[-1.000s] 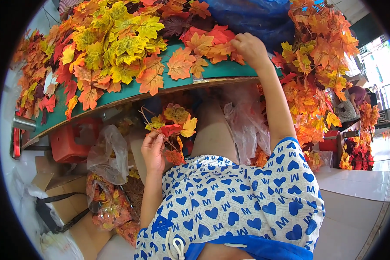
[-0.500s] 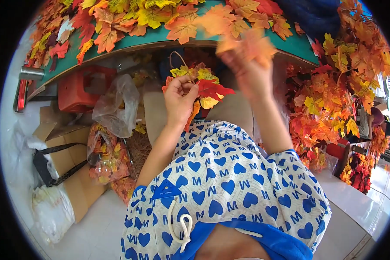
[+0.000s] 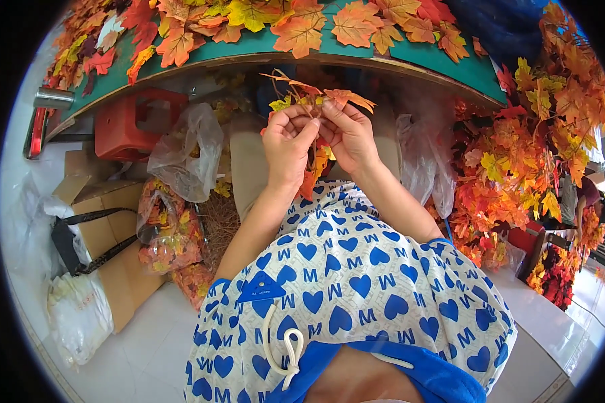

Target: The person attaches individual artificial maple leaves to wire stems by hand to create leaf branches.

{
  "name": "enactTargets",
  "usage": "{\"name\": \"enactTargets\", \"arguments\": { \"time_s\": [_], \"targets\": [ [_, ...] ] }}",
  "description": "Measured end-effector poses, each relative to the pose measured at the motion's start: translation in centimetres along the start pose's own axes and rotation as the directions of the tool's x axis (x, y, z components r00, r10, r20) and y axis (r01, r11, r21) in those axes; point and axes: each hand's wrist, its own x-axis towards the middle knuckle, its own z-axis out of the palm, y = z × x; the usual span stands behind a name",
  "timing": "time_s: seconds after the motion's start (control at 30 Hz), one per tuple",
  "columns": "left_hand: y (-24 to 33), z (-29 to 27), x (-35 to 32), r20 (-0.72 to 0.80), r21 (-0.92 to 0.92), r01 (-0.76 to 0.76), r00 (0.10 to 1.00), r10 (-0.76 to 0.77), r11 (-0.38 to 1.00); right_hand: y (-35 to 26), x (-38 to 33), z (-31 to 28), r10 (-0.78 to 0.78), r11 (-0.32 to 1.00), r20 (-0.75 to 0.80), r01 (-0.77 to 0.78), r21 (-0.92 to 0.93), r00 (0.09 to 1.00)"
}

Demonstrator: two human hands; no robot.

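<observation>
In the head view, the left hand (image 3: 289,144) and the right hand (image 3: 351,138) meet in front of the person's lap, just below the edge of the green counter (image 3: 420,58); the left hand's grip is closed, thumb against forefinger, on the stems of a leaf spray (image 3: 321,161), whose red, yellow and orange leaves hang below and between the hands; the right hand's grip pinches at the base of an orange leaf (image 3: 351,99), close against the left fingertips, and a thin brown stem (image 3: 286,79) sticks up to the left; on the counter lie loose orange leaves (image 3: 353,25), with a dark blue plastic bag (image 3: 504,27) near its right end; beneath it at the left stand a red plastic stool (image 3: 114,131) and, beside that, a crumpled clear bag (image 3: 188,158); lower down, a bag of leaves (image 3: 171,245) lies between a cardboard box (image 3: 124,282) and a heap of brown twigs (image 3: 218,228); to the right hangs a thick mass of orange and yellow leaves (image 3: 491,168), near a second clear bag (image 3: 417,154).
</observation>
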Motion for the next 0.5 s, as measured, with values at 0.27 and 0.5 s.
{"name": "enactTargets", "arguments": {
  "time_s": [0.27,0.5],
  "targets": [
    [-0.63,-0.25,0.25,-0.011,-0.011,0.006,1.0,-0.006,1.0,0.52,-0.03,-0.46,-0.003,1.0,-0.024,0.003,0.018,1.0],
    [-0.63,0.12,0.5,-0.001,-0.016,-0.024,1.0,0.024,1.0,0.84,0.05,-0.57,-0.086,0.996,-0.01,0.086,-0.01,0.996]
  ]
}}
